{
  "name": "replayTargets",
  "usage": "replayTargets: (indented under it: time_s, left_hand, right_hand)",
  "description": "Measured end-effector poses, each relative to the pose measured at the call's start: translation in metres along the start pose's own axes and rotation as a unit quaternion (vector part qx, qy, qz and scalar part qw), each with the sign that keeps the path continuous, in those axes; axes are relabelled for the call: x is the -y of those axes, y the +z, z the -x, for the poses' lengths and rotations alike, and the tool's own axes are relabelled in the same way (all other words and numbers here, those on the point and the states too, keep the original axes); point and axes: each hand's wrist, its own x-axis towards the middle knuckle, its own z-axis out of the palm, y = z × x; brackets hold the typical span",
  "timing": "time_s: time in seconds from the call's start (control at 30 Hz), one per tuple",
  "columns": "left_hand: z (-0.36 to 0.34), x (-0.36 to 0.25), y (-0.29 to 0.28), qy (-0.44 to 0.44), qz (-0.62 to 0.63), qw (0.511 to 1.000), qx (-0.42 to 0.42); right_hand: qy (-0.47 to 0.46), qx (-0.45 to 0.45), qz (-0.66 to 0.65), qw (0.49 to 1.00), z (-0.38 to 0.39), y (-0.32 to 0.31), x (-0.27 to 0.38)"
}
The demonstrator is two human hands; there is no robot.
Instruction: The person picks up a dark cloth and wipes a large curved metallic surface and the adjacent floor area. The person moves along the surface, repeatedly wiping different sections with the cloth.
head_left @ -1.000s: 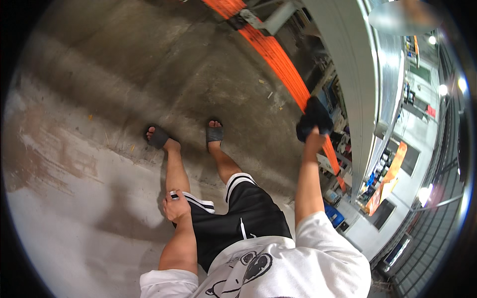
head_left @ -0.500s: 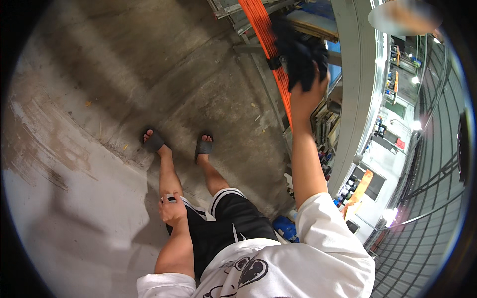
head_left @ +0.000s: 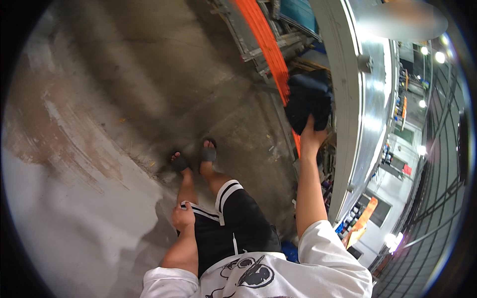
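Observation:
My right hand (head_left: 313,133) is stretched out ahead and closed on a bunched black cloth (head_left: 309,99). The cloth hangs over the long orange strip (head_left: 271,42), beside the pale side rail (head_left: 343,79) of a long bench; whether it touches the strip I cannot tell. My left hand (head_left: 184,216) is low by my left thigh, its fingers curled. A small pale edge shows at those fingers, next to the striped hem of my black shorts (head_left: 238,223); what the hand holds is mostly hidden.
Flat frames (head_left: 298,15) and boards are stacked under the bench. A shiny metal top (head_left: 375,99) runs along the right. A blue object (head_left: 289,251) stands by my right hip. My sandalled feet (head_left: 208,151) are on the stained concrete floor (head_left: 149,74). A blurred patch covers the far right.
The black cloth and my right hand have come a little nearer to me. My view has shifted along the bench. The small object in my left hand shows less than before.

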Motion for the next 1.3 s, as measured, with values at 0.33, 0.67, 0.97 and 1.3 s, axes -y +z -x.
replayTargets:
  time_s: [0.33,0.67,0.97,1.3]
  left_hand:
    - [-0.07,0.01,-0.061,0.017,0.192,0.981,-0.005]
    - [-0.093,-0.056,-0.258,0.05,0.236,0.971,-0.002]
    - [-0.093,-0.139,-0.375,0.152,0.149,0.974,-0.082]
    - [-0.161,-0.241,-0.473,0.015,-0.098,0.994,-0.049]
  right_hand:
    - [-0.089,-0.068,0.289,0.951,-0.094,0.235,0.029]
    - [-0.348,0.134,0.067,0.925,-0.138,0.34,0.203]
    - [0.263,-0.074,0.122,0.954,-0.07,0.168,-0.015]
    - [-0.222,-0.002,0.245,0.944,-0.182,0.541,0.423]
